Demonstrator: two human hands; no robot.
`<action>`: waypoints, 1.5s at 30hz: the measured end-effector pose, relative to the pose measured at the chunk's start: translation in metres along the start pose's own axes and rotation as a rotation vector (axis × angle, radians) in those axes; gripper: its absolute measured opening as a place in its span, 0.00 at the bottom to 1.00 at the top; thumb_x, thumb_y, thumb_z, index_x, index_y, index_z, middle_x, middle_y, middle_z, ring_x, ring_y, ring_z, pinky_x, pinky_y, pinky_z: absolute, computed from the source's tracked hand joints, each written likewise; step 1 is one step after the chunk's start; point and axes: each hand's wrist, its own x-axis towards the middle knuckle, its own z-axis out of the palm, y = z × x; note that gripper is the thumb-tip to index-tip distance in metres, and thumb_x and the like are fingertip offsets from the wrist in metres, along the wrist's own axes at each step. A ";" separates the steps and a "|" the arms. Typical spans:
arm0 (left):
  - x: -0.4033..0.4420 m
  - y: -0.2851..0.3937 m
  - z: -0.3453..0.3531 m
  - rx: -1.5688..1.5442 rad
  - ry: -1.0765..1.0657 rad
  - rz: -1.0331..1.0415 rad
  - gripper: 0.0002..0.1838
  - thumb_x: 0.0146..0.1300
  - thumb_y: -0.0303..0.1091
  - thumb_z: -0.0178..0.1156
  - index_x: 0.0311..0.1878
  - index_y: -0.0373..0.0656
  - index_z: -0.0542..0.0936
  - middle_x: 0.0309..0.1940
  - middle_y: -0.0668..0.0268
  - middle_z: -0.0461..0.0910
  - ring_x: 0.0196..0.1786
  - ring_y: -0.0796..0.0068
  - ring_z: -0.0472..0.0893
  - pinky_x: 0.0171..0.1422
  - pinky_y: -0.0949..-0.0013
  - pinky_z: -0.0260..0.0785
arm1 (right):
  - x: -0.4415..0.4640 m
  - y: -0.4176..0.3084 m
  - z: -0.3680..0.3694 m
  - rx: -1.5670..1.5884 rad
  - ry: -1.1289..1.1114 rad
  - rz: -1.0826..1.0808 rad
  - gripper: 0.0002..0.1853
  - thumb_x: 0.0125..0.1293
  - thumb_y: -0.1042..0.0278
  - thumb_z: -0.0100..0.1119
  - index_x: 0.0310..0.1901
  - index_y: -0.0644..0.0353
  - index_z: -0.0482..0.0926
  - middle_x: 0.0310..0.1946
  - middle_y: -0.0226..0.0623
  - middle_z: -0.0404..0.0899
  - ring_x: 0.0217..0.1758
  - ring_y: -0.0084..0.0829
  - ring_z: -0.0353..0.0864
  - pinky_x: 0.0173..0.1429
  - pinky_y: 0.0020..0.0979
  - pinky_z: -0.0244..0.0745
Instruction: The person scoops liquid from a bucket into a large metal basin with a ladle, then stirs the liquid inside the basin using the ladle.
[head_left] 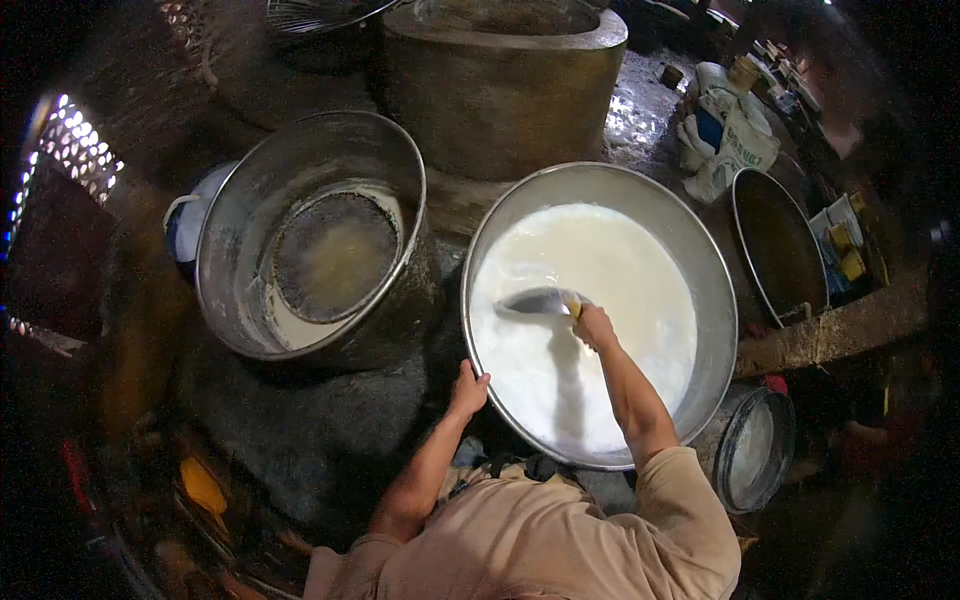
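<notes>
A large round metal vat [715,330] stands in front of me, holding a milky white liquid [620,260]. Over the liquid, my right hand [596,328] is closed round the short yellowish handle of a metal ladle [537,301]. The ladle's bowl points left and sits at the liquid's surface; how deep it dips I cannot tell. At the vat's lower left edge, my left hand [468,390] grips the rim, its fingers partly hidden by the wall.
Left stands a second metal vat [228,290] with a round dark mesh inside. A cylindrical basin [500,110] rises behind. On the right are a dark metal tub [780,245], white sacks [735,135], a thick beam [850,325] and a smaller container [755,450].
</notes>
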 end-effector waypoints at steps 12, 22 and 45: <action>-0.003 0.005 0.007 -0.008 0.111 0.041 0.25 0.59 0.32 0.54 0.57 0.33 0.62 0.52 0.44 0.71 0.56 0.49 0.71 0.59 0.59 0.62 | -0.155 0.090 -0.007 0.012 -0.162 0.321 0.09 0.52 0.72 0.52 0.35 0.65 0.75 0.27 0.51 0.79 0.25 0.42 0.81 0.30 0.38 0.77; -0.014 0.018 0.023 0.075 0.326 0.011 0.18 0.59 0.30 0.53 0.53 0.38 0.67 0.46 0.47 0.76 0.50 0.49 0.75 0.54 0.56 0.66 | -0.259 0.178 -0.128 -0.022 -0.194 0.208 0.24 0.50 0.64 0.60 0.50 0.63 0.72 0.40 0.55 0.77 0.45 0.53 0.76 0.49 0.45 0.71; 0.000 0.043 0.013 0.277 0.210 -0.196 0.21 0.52 0.27 0.51 0.50 0.27 0.67 0.48 0.38 0.72 0.53 0.43 0.72 0.59 0.56 0.63 | -0.143 0.203 0.000 0.377 0.035 0.399 0.20 0.46 0.76 0.54 0.45 0.63 0.75 0.19 0.43 0.77 0.15 0.32 0.76 0.18 0.33 0.72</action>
